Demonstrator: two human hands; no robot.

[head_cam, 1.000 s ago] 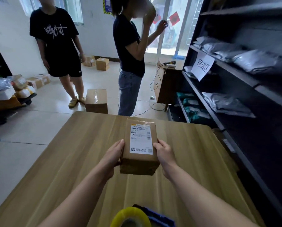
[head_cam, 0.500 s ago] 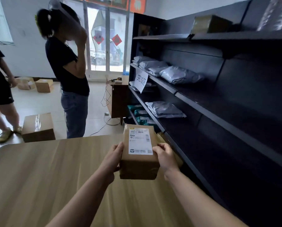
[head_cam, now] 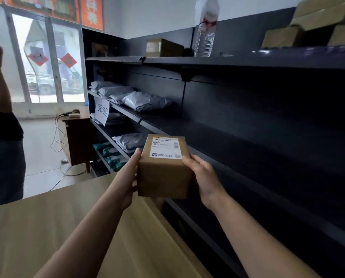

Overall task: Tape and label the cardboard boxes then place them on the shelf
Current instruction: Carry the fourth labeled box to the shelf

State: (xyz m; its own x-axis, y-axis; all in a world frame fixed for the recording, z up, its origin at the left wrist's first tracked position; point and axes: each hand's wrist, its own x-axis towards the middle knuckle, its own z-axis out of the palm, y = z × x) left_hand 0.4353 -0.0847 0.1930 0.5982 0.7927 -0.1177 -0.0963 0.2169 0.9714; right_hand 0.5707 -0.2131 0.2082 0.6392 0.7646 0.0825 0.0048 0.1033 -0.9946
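Head view, left hand (head_cam: 130, 176) and right hand (head_cam: 203, 177), each grip clasping the cardboard box (head_cam: 163, 177), beside dark shelf (head_cam: 217, 137)

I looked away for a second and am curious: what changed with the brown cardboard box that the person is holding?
The small brown cardboard box with a white printed label has been carried from over the pale wooden table rightward, toward the dark metal shelving, and the view turned with it. Unchanged: the left hand and right hand grip its sides, label up.

Brown box (head_cam: 163, 177), white printed label (head_cam: 166, 147); black shelf (head_cam: 248, 63); pale wood-grain table (head_cam: 47, 227).
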